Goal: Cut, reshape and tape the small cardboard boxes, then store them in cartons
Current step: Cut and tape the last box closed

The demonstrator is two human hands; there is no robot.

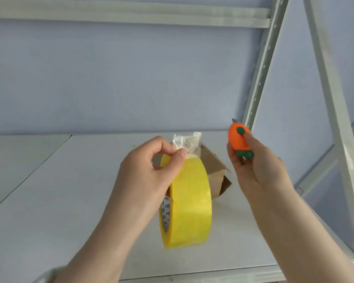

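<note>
On the grey shelf [65, 193], at chest height, both hands are raised above the board.

Left hand [149, 166]: thumb and forefinger pinch the crumpled free end of the tape [185, 141]. The yellow tape roll [190, 203] hangs from that end on edge and clear of the shelf. Only the pinch carries it.

Behind the roll, and partly hidden by it, the small cardboard box [213, 170] sits on the shelf with a flap sticking out at its lower right. I cannot tell whether its top is closed.

Right of that, the orange carrot-shaped cutter [238, 138] has a short blade tip [234, 120] out at its top, pointing up and away from me. Right hand [260, 170]: fingers wrapped round the cutter body, thumb on its face near the green slider. The shelf's upright post [260, 68] stands just behind.

Step in hand, as I judge it: draw off a length of tape and cut it for the box.

Notes for doing it well:
- The end is wrinkled, so I should pull past it to flat tape.
- Keep the strip taut, or the blade will drag rather than slice.
- Cut across and away from my pinching fingers.
- Rest the roll on the shelf if it swings.
</note>
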